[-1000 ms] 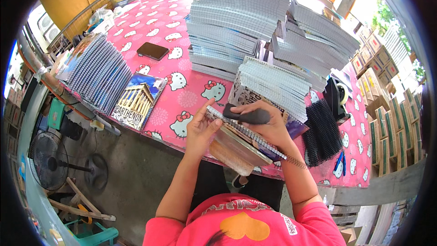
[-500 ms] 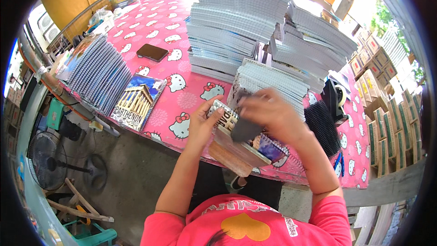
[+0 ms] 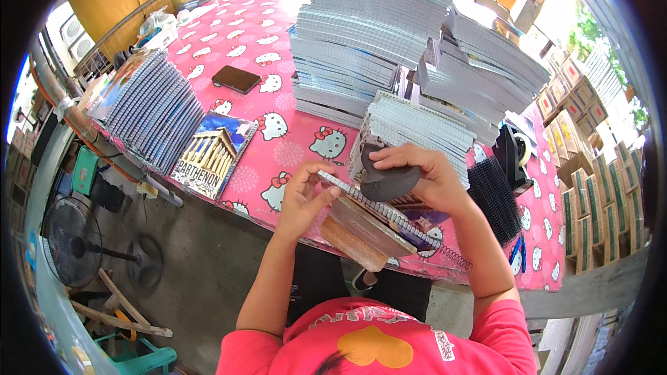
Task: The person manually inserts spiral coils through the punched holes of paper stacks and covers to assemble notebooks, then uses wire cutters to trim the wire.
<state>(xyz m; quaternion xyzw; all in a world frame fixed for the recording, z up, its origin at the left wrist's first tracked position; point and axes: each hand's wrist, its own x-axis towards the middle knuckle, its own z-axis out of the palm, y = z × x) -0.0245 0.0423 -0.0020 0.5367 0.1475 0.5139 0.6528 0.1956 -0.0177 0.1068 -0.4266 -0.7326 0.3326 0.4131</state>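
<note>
- Tablecloth (image 3: 243, 35), pink with white cartoon cats, covers the long table that fills most of the view, and nearly all of it is taken up by stock.
- Tall stacks of spiral notebooks (image 3: 375, 21) rise at the far middle and right, walling off the space just beyond the hands; a lower stack (image 3: 417, 125) leans right behind them.
- Cardboard boxes (image 3: 590, 160) are ranked along the right side, past the table edge.
- Fanned row of notebooks (image 3: 149, 107), spines up, lies at the table's left end.
- Floor fan (image 3: 69, 239) stands on the ground to the left, below the table.
- Single notebook with a picture of a columned temple (image 3: 212, 153) lies flat just beside the fanned row.
- Bundle of black wire coils (image 3: 495, 198) sits to the right of the hands, with a tape dispenser (image 3: 514, 153) just behind it.
- Notebook being bound (image 3: 375, 219) rests tilted at the near table edge, on a brown board; its wire spiral (image 3: 445, 253) sticks out at the lower right.
- Right hand (image 3: 424, 177) is curled over a dark grey pad (image 3: 388, 182), pressing it onto the notebook's coil.
- Left hand (image 3: 302, 198) grips the notebook's left end, fingers bent round its edge.
- Dark phone (image 3: 236, 78) lies alone on the cloth, well apart from the hands.
</note>
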